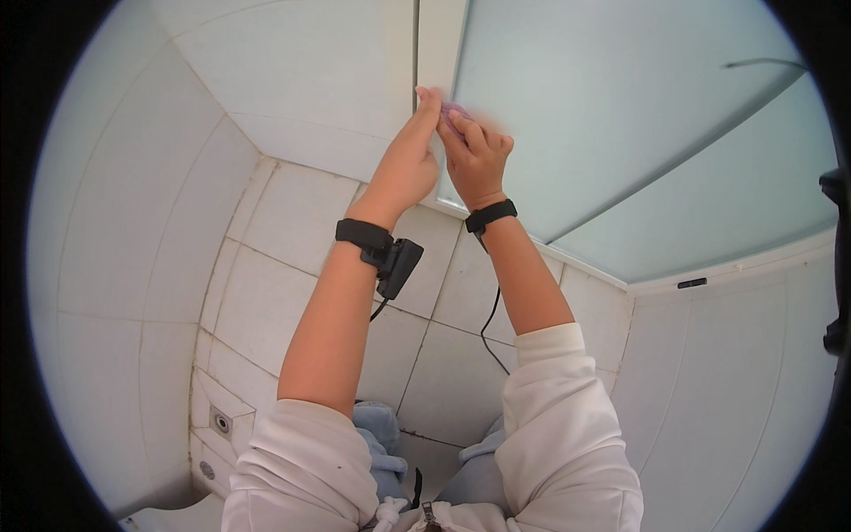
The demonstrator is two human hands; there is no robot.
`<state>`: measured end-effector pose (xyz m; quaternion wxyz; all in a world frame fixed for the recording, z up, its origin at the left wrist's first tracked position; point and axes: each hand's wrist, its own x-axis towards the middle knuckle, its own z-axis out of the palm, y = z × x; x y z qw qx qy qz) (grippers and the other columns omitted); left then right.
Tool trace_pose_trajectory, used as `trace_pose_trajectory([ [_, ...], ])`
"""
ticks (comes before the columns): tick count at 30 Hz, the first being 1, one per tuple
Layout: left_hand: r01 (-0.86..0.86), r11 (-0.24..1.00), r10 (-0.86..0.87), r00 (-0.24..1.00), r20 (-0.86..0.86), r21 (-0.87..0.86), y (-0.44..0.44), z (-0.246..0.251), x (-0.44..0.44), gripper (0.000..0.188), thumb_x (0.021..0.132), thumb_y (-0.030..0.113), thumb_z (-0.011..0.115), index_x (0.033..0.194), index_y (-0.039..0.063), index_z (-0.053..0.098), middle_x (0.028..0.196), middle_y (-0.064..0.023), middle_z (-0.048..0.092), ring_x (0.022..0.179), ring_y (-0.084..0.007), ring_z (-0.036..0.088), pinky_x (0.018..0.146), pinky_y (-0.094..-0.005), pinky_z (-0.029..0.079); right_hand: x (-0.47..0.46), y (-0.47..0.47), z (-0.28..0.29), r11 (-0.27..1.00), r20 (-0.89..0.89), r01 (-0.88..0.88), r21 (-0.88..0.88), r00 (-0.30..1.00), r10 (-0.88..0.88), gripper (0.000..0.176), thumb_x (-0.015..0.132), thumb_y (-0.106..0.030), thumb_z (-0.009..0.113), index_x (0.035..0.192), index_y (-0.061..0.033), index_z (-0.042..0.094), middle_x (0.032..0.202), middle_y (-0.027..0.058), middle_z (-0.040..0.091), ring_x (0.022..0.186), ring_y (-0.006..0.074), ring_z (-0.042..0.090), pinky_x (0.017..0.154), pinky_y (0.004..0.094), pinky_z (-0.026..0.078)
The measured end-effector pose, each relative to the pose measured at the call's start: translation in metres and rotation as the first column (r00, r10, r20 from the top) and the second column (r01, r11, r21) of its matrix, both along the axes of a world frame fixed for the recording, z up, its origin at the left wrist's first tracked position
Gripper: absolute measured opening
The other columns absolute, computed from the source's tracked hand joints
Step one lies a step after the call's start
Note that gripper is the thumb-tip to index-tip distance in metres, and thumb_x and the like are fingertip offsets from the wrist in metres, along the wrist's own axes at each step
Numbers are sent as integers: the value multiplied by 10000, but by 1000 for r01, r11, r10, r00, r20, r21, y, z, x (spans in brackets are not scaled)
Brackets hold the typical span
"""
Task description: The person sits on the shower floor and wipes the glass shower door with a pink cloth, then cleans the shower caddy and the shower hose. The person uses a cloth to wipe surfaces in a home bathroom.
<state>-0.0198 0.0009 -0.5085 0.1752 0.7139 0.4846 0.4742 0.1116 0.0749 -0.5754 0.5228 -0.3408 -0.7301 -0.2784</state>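
Observation:
My right hand point(475, 149) grips a bunched purple cloth point(454, 108), its fingers curled over it. The cloth lies against the white frame point(442, 40) along the left edge of a frosted glass panel point(572, 100). Just left of the cloth, my left hand point(412, 156) reaches up to the same frame, fingers pointing along it. Its fingertips rest close to the dark gap beside the frame, and its palm side is hidden. Both wrists wear black straps; a black device point(399, 266) hangs from the left one.
White tiled walls point(133, 199) stand at the left, and pale floor tiles point(286, 213) lie below. Floor drains point(223, 423) sit at the lower left. A dark diagonal strip point(678, 163) crosses the glass. A black cable point(492, 326) hangs by my right forearm. The panel's base has a raised white sill point(598, 274).

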Motion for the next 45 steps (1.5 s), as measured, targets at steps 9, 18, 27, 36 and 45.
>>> trace_pose_trajectory([
  [9,-22,997,17,997,-76,-72,1,3,11,740,863,-163,370,1589,-60,277,1704,-288,99,1448,-446,416,1145,-400,424,5,1,-37,996,56,-76,-45,995,78,294,835,-148,747,1113,-237,778,1206,-119,636,1151,99,567,917,339,337],
  [18,-27,999,22,993,-116,-37,5,-4,11,776,833,-177,398,1587,-30,289,1706,-289,43,1324,-466,516,1026,-398,501,4,2,-64,995,130,-63,-83,989,73,177,833,-166,730,1001,-217,752,1226,-105,634,1163,106,568,930,344,357],
  [27,-28,990,11,993,-120,-139,2,5,12,790,837,-161,407,1600,-17,263,1712,-286,12,1370,-459,411,1032,-397,462,1,-5,-88,986,236,-46,-160,968,84,193,787,-137,702,969,-201,715,1126,-92,610,1128,116,552,861,352,373],
  [36,18,976,-38,995,-89,-215,-1,11,10,853,820,-163,389,1635,29,226,1721,-282,-39,1578,-449,127,1195,-371,332,6,-12,-128,965,464,27,-262,880,101,107,793,-140,687,890,-186,684,1040,-52,589,1054,138,551,863,341,392],
  [45,0,984,-17,995,-94,-176,-1,8,13,842,792,-183,369,1606,5,263,1700,-326,-23,1556,-486,147,1181,-374,352,9,-5,-162,971,483,-23,-236,865,137,30,809,-138,664,811,-163,682,1024,-27,589,1078,153,541,889,338,403],
])
